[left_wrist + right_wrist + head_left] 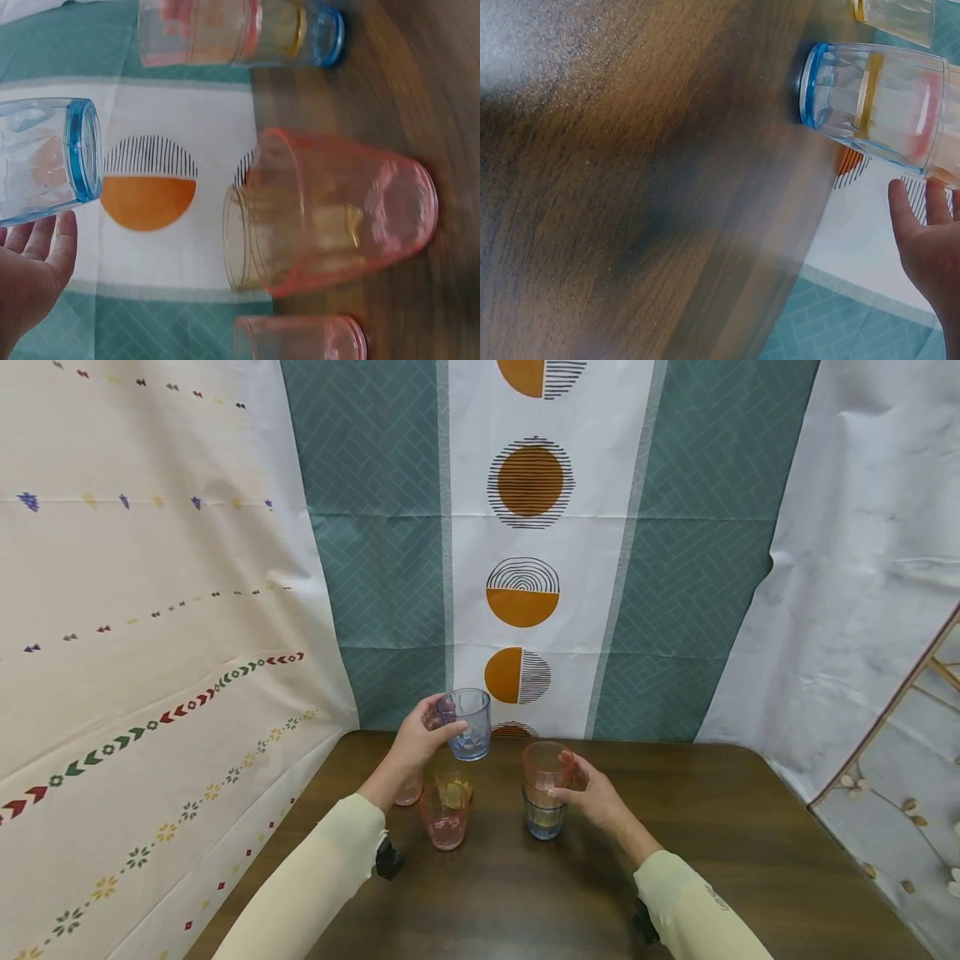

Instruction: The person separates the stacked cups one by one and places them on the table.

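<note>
1. I see a blue cup (472, 735) upright in the air, between the thumb and curled fingers of the person's left hand (420, 733), which grip its side.
2. Over by the right fingers, I see a pink cup (546, 763) held by its side; the right hand (597, 795) has thumb and fingers round it.
3. Just below those right fingers, the pink cup sits nested in a lower blue cup (544, 823), a yellow ring showing between their bases on my right wrist view.
4. Below the left fingers stand a second pink cup (447, 831), a yellow cup (322, 229) just behind it, and a third pink cup (408, 791) beside them.
5. Under both hands' fingers lies the brown table (480, 910); beyond them hangs a patterned cloth (390, 585).
</note>
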`<move>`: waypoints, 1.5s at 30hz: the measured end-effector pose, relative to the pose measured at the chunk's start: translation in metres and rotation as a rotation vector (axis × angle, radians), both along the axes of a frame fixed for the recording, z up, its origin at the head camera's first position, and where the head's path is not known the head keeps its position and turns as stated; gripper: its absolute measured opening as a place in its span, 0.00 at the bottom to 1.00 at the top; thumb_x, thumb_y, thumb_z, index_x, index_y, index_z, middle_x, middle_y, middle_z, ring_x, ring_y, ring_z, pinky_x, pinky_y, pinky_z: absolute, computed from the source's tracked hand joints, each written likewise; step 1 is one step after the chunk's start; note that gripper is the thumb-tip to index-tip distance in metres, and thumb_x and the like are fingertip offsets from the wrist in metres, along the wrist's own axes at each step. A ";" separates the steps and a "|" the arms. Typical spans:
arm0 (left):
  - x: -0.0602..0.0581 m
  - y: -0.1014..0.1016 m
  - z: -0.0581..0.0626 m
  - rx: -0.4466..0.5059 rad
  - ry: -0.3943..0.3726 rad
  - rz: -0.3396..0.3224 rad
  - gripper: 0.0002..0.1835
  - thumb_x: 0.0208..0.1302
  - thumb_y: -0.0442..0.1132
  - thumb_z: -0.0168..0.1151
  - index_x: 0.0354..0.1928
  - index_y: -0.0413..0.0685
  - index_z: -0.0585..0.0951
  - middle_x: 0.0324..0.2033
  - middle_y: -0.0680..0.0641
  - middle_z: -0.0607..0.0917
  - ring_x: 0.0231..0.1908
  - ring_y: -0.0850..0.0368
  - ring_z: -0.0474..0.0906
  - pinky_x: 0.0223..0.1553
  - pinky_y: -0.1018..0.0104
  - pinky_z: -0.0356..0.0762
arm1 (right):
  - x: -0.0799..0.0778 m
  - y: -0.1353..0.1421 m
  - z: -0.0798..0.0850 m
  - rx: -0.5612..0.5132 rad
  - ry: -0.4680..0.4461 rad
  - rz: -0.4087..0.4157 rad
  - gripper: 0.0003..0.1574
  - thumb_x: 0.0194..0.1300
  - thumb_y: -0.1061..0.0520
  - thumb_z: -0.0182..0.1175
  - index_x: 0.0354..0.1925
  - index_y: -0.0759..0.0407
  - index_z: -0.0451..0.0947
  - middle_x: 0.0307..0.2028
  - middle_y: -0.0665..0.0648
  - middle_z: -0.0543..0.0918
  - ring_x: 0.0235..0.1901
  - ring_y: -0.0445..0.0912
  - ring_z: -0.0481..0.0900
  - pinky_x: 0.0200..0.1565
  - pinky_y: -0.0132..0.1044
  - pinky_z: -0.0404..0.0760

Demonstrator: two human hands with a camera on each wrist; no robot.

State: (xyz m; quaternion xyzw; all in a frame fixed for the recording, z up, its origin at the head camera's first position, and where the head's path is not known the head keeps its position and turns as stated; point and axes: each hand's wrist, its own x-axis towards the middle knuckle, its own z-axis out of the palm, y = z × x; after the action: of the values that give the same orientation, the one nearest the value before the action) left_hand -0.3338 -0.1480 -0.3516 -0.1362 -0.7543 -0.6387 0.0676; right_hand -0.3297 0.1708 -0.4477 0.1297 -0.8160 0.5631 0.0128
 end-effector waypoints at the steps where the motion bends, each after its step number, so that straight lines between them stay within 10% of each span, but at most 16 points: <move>1: 0.001 -0.004 -0.001 0.000 -0.002 0.008 0.40 0.62 0.43 0.71 0.72 0.43 0.62 0.63 0.39 0.74 0.64 0.44 0.70 0.64 0.49 0.69 | 0.000 0.000 0.000 -0.001 0.000 0.000 0.53 0.60 0.55 0.72 0.74 0.63 0.56 0.71 0.63 0.66 0.71 0.62 0.58 0.67 0.59 0.60; 21: 0.016 -0.067 -0.029 0.072 -0.019 0.072 0.40 0.65 0.34 0.66 0.74 0.37 0.56 0.66 0.33 0.68 0.64 0.42 0.67 0.51 0.78 0.72 | -0.003 0.001 -0.003 0.001 0.027 -0.010 0.52 0.58 0.56 0.73 0.74 0.63 0.58 0.70 0.62 0.67 0.70 0.61 0.61 0.67 0.58 0.63; 45: 0.035 -0.114 -0.069 -0.026 -0.087 0.133 0.43 0.63 0.34 0.68 0.73 0.35 0.54 0.67 0.33 0.66 0.67 0.41 0.62 0.53 0.80 0.67 | -0.001 0.000 -0.004 -0.007 0.012 -0.013 0.52 0.59 0.54 0.73 0.74 0.62 0.58 0.71 0.62 0.66 0.71 0.61 0.60 0.66 0.59 0.63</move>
State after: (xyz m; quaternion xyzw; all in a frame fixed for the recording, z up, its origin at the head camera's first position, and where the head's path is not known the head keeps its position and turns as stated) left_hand -0.2984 -0.2622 -0.4203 -0.0585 -0.7720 -0.6284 0.0753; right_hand -0.3311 0.1704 -0.4514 0.1279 -0.8147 0.5651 0.0217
